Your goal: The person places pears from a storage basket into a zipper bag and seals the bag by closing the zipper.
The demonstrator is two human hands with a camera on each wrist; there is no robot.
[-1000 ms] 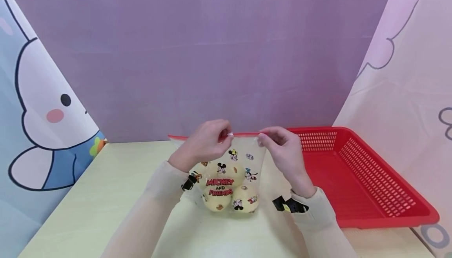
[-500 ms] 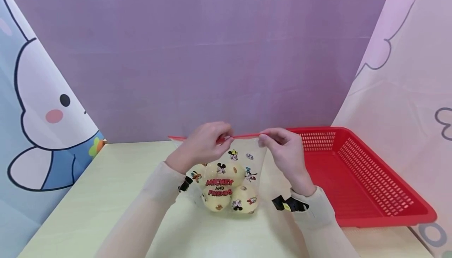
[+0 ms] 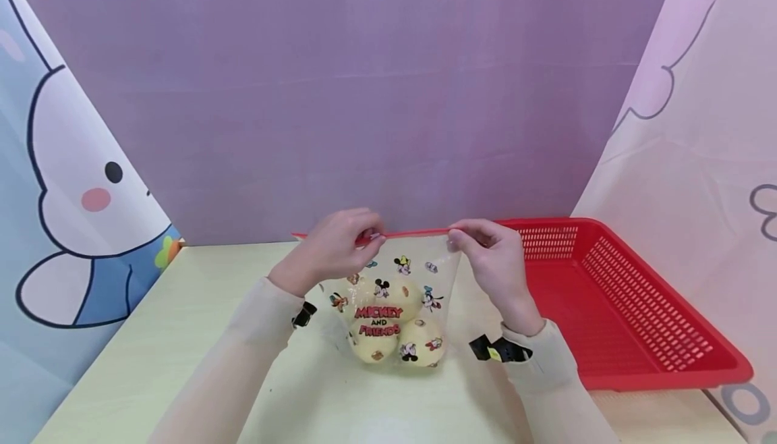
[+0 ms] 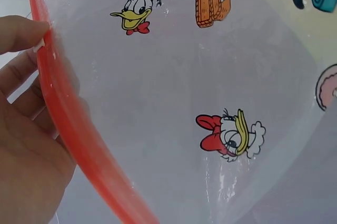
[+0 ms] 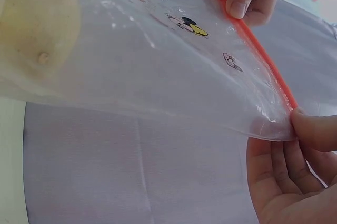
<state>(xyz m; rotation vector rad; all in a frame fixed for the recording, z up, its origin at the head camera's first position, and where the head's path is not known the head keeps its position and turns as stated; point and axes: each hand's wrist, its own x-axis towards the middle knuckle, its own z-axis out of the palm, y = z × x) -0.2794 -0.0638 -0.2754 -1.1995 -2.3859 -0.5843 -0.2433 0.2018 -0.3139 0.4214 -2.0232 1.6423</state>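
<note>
A clear zip bag (image 3: 419,282) with cartoon prints and a red zip strip (image 4: 79,134) hangs upright between both hands. Several pale yellow round things (image 3: 419,339) fill its bottom, close over the table; one (image 5: 42,24) shows a small brown stem-like spot in the right wrist view. My left hand (image 3: 336,248) pinches the red strip left of its middle, with a small whitish slider (image 4: 39,45) at the thumb tip. At the strip's right end my right hand (image 3: 494,262) pinches the bag's top corner between thumb and index finger. The strip's left part is partly behind the left hand.
A red plastic basket (image 3: 607,322) with perforated walls stands right of the bag, partly behind the right forearm. The pale table (image 3: 200,322) ends at a purple backdrop (image 3: 388,106). Printed cartoon panels rise on both sides.
My left hand has slid left along the red strip, uncovering more of the strip and the bag's prints. The right hand stays at its corner, nearly still.
</note>
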